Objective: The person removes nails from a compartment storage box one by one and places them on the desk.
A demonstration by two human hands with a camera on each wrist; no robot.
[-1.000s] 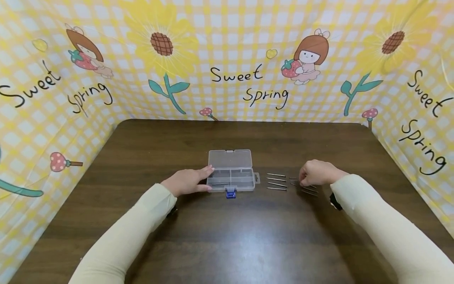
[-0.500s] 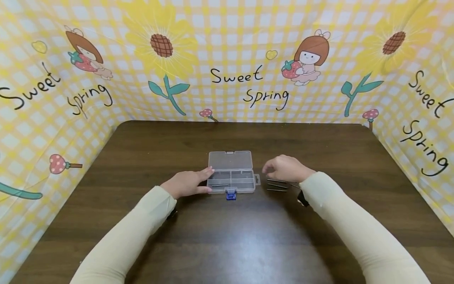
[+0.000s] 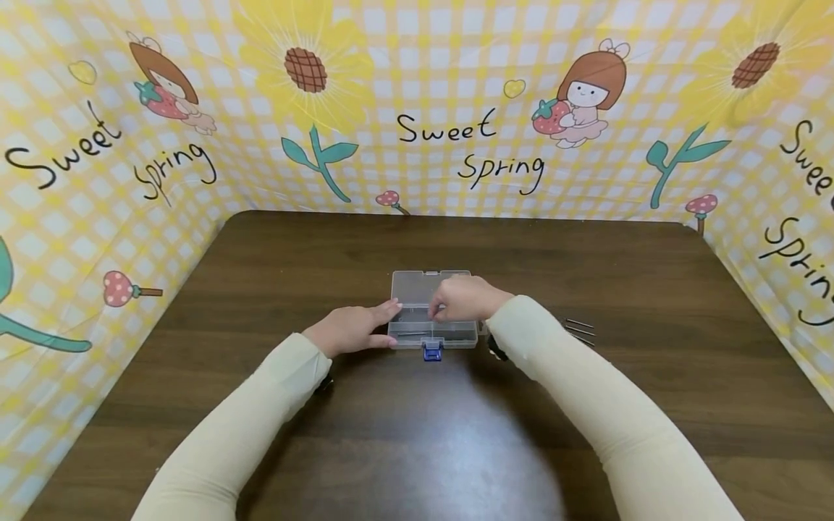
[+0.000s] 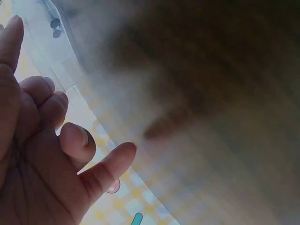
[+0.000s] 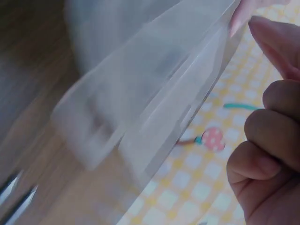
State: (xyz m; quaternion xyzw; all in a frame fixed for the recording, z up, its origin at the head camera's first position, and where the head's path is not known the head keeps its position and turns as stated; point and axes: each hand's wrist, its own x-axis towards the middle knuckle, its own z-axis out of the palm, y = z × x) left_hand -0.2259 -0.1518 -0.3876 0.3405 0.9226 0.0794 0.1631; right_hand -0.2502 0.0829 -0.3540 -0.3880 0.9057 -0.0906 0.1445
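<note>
A clear plastic divided box (image 3: 402, 288) lies with its lid folded back and a blue latch (image 3: 433, 352) at the front. My left hand (image 3: 345, 329) grips its left end, thumb at the front corner and fingers at the back. Over the rear compartments, by the middle divider, my right hand (image 3: 470, 297) pinches a nail, hidden behind the fingers. One nail (image 3: 410, 333) shows in the front left compartment; the left wrist view shows two round nail heads (image 4: 56, 28) in the box.
Several loose nails (image 3: 580, 332) lie on the brown table (image 3: 326, 253) to the right, partly hidden by the right sleeve (image 3: 547, 347). Pointed nail tips (image 5: 23, 204) show in the right wrist view. A yellow checked cloth (image 3: 443, 65) encloses the table's back and sides.
My right hand has moved left from the loose nails to above the open box. The left hand has stayed at the box's left end. The head view has shifted slightly.
</note>
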